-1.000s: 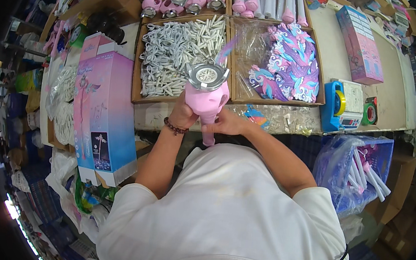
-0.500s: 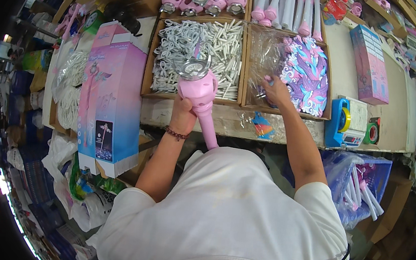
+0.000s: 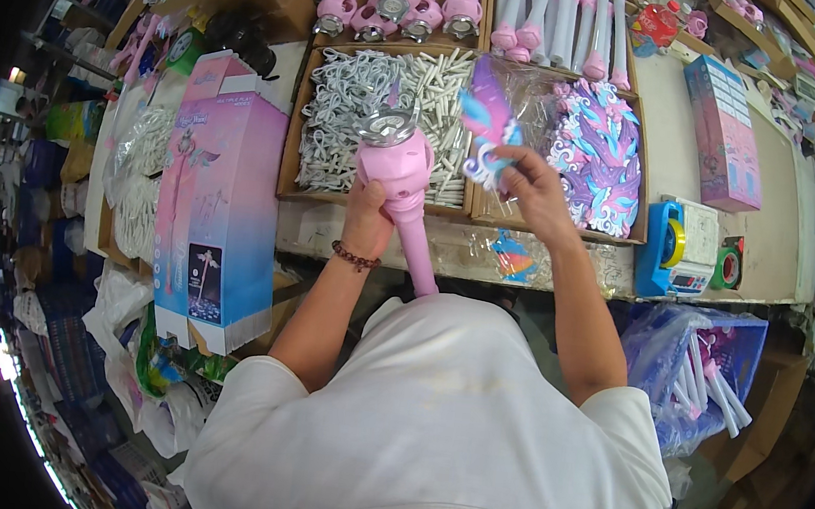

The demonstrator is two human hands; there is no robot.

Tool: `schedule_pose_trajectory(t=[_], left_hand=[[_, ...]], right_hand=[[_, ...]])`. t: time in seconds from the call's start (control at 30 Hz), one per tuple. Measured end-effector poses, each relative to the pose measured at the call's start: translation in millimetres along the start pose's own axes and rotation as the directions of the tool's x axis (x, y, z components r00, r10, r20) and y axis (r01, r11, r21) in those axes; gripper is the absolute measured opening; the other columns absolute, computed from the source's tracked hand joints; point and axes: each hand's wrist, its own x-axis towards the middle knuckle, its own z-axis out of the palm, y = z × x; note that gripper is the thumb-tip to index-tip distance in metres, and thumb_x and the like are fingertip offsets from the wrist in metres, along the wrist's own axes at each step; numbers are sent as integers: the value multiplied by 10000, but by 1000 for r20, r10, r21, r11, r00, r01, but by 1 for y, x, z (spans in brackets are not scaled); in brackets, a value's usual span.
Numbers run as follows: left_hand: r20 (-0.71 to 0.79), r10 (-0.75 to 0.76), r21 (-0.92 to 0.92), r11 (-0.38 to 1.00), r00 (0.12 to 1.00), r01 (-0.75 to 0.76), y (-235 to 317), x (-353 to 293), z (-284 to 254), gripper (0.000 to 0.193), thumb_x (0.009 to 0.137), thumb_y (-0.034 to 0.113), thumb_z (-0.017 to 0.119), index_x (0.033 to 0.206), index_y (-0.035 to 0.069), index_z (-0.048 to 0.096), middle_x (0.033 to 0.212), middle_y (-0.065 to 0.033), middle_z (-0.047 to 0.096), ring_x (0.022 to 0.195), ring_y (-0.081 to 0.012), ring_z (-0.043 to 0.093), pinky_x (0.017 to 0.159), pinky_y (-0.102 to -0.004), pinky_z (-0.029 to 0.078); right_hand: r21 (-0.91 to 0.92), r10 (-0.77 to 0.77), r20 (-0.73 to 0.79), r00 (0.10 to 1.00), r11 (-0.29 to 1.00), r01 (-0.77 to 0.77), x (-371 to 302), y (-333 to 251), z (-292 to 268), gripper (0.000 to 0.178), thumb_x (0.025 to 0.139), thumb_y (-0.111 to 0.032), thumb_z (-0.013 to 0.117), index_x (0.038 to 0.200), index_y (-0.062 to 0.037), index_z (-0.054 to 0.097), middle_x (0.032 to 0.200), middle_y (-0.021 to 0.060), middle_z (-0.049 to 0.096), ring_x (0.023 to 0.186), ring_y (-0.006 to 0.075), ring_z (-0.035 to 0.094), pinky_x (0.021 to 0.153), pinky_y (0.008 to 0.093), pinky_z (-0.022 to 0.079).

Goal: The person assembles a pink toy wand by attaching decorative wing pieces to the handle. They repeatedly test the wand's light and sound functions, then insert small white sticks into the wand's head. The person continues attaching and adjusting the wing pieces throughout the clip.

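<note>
My left hand (image 3: 368,221) is closed around a pink toy wand (image 3: 401,180) just below its round head, which has a silvery ring on top. The wand's handle slants down toward my shirt. Between the thumb and fingers of my right hand (image 3: 534,190) is a purple, blue and pink wing piece (image 3: 489,125), held up beside the wand's head. Behind it, a cardboard compartment holds a pile of similar wing pieces (image 3: 597,155). Coiled grey-white cords (image 3: 344,101) and small white sticks (image 3: 445,91) fill the compartment behind the wand.
At the back lie pink wand heads (image 3: 422,6) and pale handles (image 3: 557,24) in boxes. A tall pink-blue carton (image 3: 222,197) stands at left, another (image 3: 723,133) at right. A blue tape dispenser (image 3: 661,245) sits near the front edge. Below it is a blue crate (image 3: 736,360).
My right hand has come up from the wing compartment and moved left, bringing out a wing piece. The wand in my left hand has shifted slightly to the right.
</note>
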Motion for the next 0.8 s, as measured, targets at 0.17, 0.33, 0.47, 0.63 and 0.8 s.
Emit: schedule_pose_trajectory(t=[0.17, 0.33, 0.47, 0.63, 0.8], left_hand=[[15, 23, -8, 1000, 1000, -23, -5, 4, 17, 920, 647, 597, 738, 1296, 36, 408, 1216, -69, 530, 1082, -203, 543, 908, -369, 470], [71, -36, -86, 995, 997, 42, -6, 1, 21, 976, 603, 548, 796, 1308, 24, 372, 1206, -66, 532, 1083, -180, 544, 912, -334, 462], [99, -50, -80, 995, 994, 58, -8, -5, 29, 981, 595, 544, 801, 1307, 23, 373, 1215, -66, 531, 1092, -173, 542, 923, -327, 458], [100, -40, -70, 996, 994, 47, -13, -3, 33, 964, 601, 509, 813, 1312, 31, 371, 1217, -65, 531, 1093, -174, 544, 927, -327, 459], [33, -21, -40, 999, 999, 23, -10, 1, 34, 918, 646, 475, 801, 1319, 34, 361, 1216, -68, 526, 1096, -175, 538, 926, -328, 459]], right_hand=[[81, 177, 156, 972, 978, -191, -20, 17, 22, 433, 825, 12, 523, 1251, -59, 490, 811, -10, 507, 706, 63, 476, 627, 224, 426], [-93, 230, 271, 935, 973, -212, -31, 5, 24, 681, 737, -4, 602, 1372, -58, 365, 861, 10, 513, 714, 76, 469, 644, 218, 408], [-153, 98, 157, 983, 985, -73, -27, 21, 28, 541, 765, -36, 634, 1282, -28, 474, 929, 53, 597, 778, 105, 545, 695, 255, 455], [-506, -174, -65, 983, 855, 118, -22, 51, 25, 341, 809, -235, 658, 1084, -36, 617, 848, 103, 658, 699, 159, 592, 634, 314, 462], [-328, 125, -332, 935, 914, -238, -27, 74, 6, 261, 859, -280, 593, 911, -27, 629, 682, 48, 598, 592, 123, 525, 542, 279, 394]])
